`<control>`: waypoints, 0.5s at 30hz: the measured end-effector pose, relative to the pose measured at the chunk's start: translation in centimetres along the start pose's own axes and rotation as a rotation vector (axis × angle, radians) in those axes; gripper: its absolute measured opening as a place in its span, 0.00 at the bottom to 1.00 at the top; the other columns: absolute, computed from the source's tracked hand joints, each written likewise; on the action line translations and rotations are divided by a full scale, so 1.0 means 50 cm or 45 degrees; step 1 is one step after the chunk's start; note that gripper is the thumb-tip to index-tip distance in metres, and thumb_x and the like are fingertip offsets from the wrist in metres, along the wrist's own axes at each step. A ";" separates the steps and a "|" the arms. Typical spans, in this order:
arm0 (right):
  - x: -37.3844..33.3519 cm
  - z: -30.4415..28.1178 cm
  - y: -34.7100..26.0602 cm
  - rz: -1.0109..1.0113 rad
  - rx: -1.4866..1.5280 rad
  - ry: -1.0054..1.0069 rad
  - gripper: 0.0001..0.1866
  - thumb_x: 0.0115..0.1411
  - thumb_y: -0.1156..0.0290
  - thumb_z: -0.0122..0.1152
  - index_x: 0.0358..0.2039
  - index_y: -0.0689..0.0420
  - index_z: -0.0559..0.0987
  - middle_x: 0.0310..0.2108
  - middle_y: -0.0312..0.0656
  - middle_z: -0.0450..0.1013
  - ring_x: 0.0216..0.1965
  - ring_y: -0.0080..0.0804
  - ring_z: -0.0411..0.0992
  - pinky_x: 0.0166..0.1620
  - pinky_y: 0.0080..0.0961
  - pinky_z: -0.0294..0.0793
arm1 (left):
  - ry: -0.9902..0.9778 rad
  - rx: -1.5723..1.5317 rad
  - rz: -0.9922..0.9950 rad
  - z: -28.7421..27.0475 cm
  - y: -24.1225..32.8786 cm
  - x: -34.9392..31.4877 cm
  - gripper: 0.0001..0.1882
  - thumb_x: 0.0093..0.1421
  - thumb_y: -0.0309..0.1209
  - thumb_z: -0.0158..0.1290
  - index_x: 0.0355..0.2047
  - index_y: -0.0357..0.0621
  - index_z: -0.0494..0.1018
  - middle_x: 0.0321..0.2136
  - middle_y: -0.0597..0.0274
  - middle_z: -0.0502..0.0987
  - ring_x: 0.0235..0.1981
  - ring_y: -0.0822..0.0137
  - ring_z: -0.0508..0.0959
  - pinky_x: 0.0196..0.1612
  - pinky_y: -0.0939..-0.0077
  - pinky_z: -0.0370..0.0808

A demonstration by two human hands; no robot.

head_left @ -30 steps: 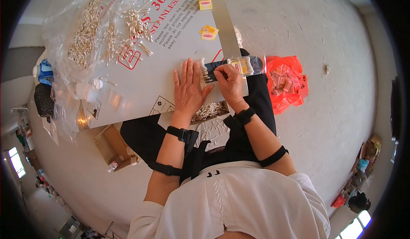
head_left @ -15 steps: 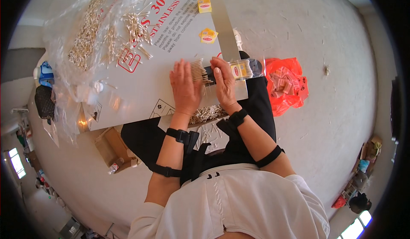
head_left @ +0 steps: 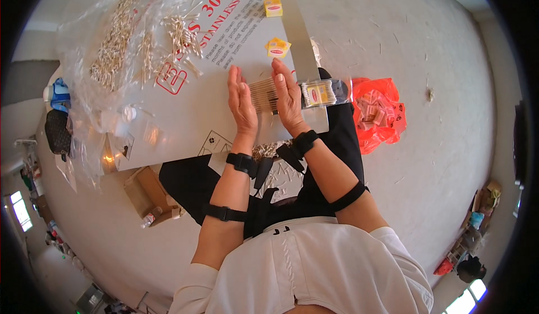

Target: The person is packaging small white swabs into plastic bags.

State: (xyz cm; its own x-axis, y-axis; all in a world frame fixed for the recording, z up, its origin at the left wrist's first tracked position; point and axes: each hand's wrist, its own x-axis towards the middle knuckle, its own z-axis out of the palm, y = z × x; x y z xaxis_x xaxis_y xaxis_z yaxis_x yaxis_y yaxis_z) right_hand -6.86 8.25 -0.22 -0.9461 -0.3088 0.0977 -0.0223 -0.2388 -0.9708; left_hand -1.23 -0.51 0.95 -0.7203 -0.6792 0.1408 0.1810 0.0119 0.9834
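Between my hands lies a flat row of cotton swabs (head_left: 262,94), side by side on a dark strip. My left hand (head_left: 242,105) stands on edge at the row's left end, fingers stretched out. Facing it at the right end is my right hand (head_left: 288,99), also with fingers extended, its palm turned inward. Just right of that hand, a clear plastic bag (head_left: 341,89) holds white-tipped swabs and a yellow card (head_left: 315,94). It reaches past the table edge. Farther away on the table lie yellow cards (head_left: 278,48) and another yellow stack (head_left: 273,8).
A large clear bag (head_left: 78,83) with heaped loose swabs (head_left: 115,41) covers the table's left side. Below the table edge, more swabs (head_left: 268,150) sit near my lap. A red bag (head_left: 365,137) of small packs is at right; a cardboard box (head_left: 140,193) stands on the floor.
My left hand has turned from lying palm-down beside the swabs to standing on edge. My right fingers have straightened and risen slightly. The table top and cards have shifted slightly right.
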 end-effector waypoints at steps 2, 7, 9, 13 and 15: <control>-0.004 -0.002 -0.006 0.061 0.068 0.022 0.22 0.70 0.64 0.44 0.58 0.65 0.67 0.59 0.47 0.65 0.62 0.35 0.61 0.63 0.28 0.56 | 0.043 -0.038 -0.005 -0.013 0.000 0.001 0.30 0.69 0.39 0.40 0.65 0.34 0.50 0.65 0.47 0.54 0.66 0.55 0.55 0.67 0.61 0.52; -0.027 -0.066 -0.022 0.058 -0.022 0.086 0.17 0.68 0.69 0.48 0.53 0.65 0.71 0.47 0.44 0.72 0.51 0.28 0.69 0.54 0.23 0.67 | 0.018 0.375 0.140 -0.065 0.012 -0.035 0.27 0.69 0.35 0.40 0.65 0.38 0.54 0.65 0.50 0.56 0.66 0.55 0.56 0.66 0.61 0.53; -0.044 -0.086 -0.031 0.004 -0.168 0.096 0.11 0.64 0.77 0.52 0.46 0.65 0.73 0.38 0.41 0.75 0.43 0.27 0.73 0.47 0.22 0.72 | -0.065 0.543 0.189 -0.087 0.019 -0.056 0.26 0.68 0.34 0.41 0.64 0.37 0.54 0.64 0.49 0.56 0.66 0.54 0.56 0.66 0.61 0.53; -0.083 -0.113 -0.067 0.210 -0.221 -0.010 0.11 0.65 0.77 0.49 0.47 0.65 0.74 0.41 0.39 0.74 0.42 0.24 0.73 0.48 0.21 0.73 | -0.135 0.749 0.219 -0.118 0.025 -0.098 0.26 0.65 0.30 0.43 0.62 0.35 0.56 0.64 0.47 0.57 0.65 0.50 0.57 0.66 0.61 0.53; -0.098 -0.120 -0.076 0.217 -0.530 -0.116 0.07 0.62 0.79 0.52 0.40 0.63 0.76 0.34 0.37 0.74 0.36 0.22 0.74 0.40 0.20 0.73 | -0.174 0.782 0.229 -0.127 0.029 -0.107 0.26 0.65 0.29 0.43 0.62 0.35 0.56 0.64 0.47 0.57 0.65 0.50 0.57 0.66 0.61 0.54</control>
State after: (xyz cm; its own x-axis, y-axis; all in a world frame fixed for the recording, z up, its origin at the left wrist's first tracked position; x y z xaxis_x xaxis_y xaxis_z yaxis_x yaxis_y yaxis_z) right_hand -4.09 16.22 1.69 -0.9157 -0.3957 -0.0702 -0.0146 0.2072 -0.9782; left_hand 7.13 -1.54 0.87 -0.8002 -0.5287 0.2831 -0.0797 0.5616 0.8236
